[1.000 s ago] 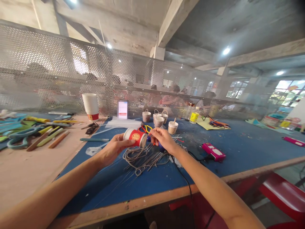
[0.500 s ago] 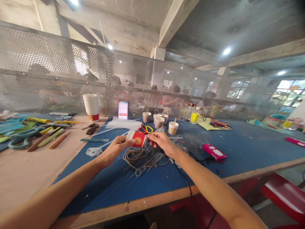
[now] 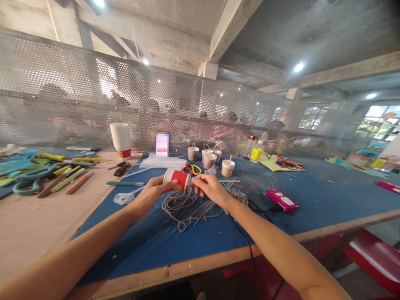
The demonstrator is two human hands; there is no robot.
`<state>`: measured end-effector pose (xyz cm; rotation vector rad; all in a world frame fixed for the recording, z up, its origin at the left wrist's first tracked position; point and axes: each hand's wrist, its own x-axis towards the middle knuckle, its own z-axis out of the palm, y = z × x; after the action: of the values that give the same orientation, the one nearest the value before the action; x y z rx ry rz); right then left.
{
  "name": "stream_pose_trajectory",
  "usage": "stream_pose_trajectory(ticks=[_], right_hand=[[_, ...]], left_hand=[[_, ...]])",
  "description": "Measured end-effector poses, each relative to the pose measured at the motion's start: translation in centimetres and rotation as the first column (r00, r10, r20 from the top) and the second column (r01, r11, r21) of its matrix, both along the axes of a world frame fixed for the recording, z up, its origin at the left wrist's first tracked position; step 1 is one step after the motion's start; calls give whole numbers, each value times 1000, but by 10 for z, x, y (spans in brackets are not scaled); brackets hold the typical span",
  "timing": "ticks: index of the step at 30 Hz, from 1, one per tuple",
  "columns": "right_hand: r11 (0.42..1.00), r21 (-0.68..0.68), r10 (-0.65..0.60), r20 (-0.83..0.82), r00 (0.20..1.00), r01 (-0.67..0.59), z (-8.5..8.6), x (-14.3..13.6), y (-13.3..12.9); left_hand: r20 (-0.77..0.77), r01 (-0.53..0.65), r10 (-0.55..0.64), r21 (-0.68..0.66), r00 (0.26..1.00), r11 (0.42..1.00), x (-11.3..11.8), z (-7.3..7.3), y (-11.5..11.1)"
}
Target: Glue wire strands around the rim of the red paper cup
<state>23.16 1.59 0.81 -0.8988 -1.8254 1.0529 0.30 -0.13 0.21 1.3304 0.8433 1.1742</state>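
Note:
My left hand (image 3: 158, 192) is closed around a red and white paper cup (image 3: 180, 178), which lies tilted on its side in the air. At the cup's right end, my right hand (image 3: 208, 188) has its fingers pinched together; what they hold, if anything, is too small to make out. Below the hands, a coil of grey-brown cord (image 3: 178, 205) and a bundle of thin wires (image 3: 201, 212) lie on the blue table mat (image 3: 150, 241). Just behind the cup are scissors (image 3: 196, 169) with red and yellow handles.
Small handled buckets (image 3: 193, 153) and a cup with a stick (image 3: 228, 168) stand behind. A paper cup stack (image 3: 120, 139) and phone (image 3: 162, 144) are near the perforated screen (image 3: 134, 100). A pink device (image 3: 282, 201) with a black cable lies right; tools (image 3: 34, 179) lie left.
The cup has turned in my left hand, so its gold emblem now sits lower and partly out of sight. My right hand has shifted slightly left along with it.

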Motion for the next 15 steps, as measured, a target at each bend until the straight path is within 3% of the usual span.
stream_pose_trajectory(ticks=[4, 6, 9, 11, 15], right_hand=[[993, 116, -33, 73, 997, 24, 2, -1, -8], [970, 242, -56, 142, 988, 20, 2, -2, -12], [863, 504, -102, 232, 967, -30, -1, -4, -15], [792, 610, -175, 262, 949, -22, -1, -2, -13], [721, 672, -450, 269, 852, 169, 5, 12, -2]], left_hand=[[48, -109, 108, 22, 993, 994, -2, 1, 4], [72, -131, 129, 23, 989, 991, -3, 2, 4], [99, -133, 131, 21, 986, 991, -4, 1, 6], [125, -138, 136, 10, 983, 990, -5, 1, 8], [182, -169, 173, -41, 968, 985, -6, 2, 10]])
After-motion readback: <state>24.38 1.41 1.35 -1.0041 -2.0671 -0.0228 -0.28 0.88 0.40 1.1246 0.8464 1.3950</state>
